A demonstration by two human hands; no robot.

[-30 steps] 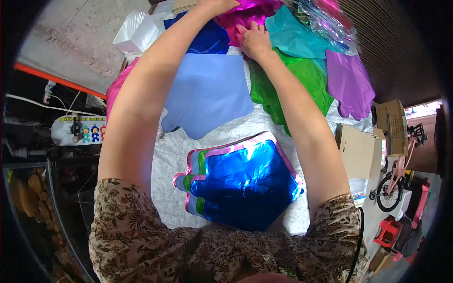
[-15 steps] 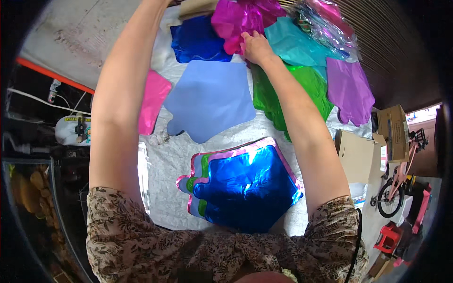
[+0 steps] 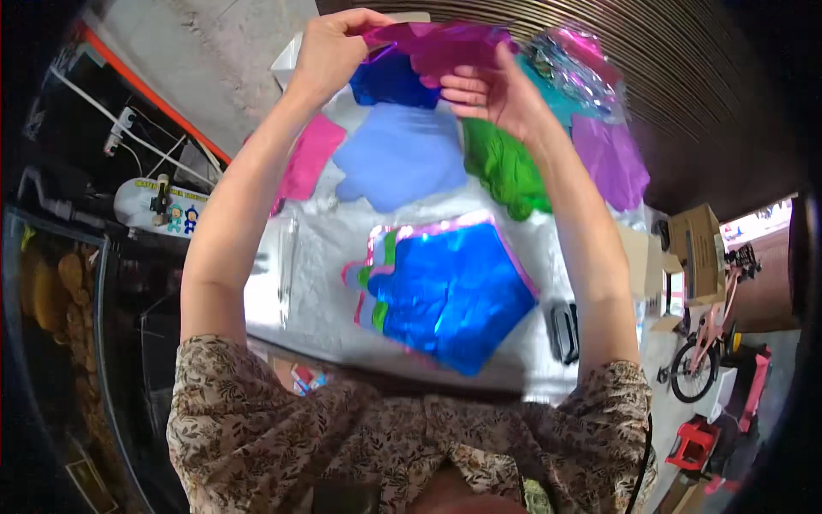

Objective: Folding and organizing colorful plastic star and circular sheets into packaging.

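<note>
The tabletop (image 3: 321, 287) is covered in a wrinkled silvery-white sheet. At its far side, the person's left hand (image 3: 330, 58) pinches one end of a magenta foil sheet (image 3: 458, 56), which is raised over a dark blue sheet (image 3: 396, 83). The right hand (image 3: 505, 96) is spread at the other end, thumb apart from the fingers; whether it grips the foil cannot be told.

Nearer the person lies a blue-topped foil stack (image 3: 454, 291), with pink and green edges showing. Between lie a pale blue sheet (image 3: 402, 154), a pink sheet (image 3: 317, 158) on the left, and green (image 3: 507, 167) and purple (image 3: 610, 163) sheets on the right. A clear plastic bundle (image 3: 582, 77) sits at the far right.

Beyond rises a brown ribbed wall (image 3: 702, 103). To the left are an orange-red bar (image 3: 154, 98) and a skateboard (image 3: 137, 204); to the right, a cardboard box (image 3: 698, 248), a pink bicycle (image 3: 704, 334) and a red stool (image 3: 692, 443) stand on the grey floor (image 3: 646, 445).
</note>
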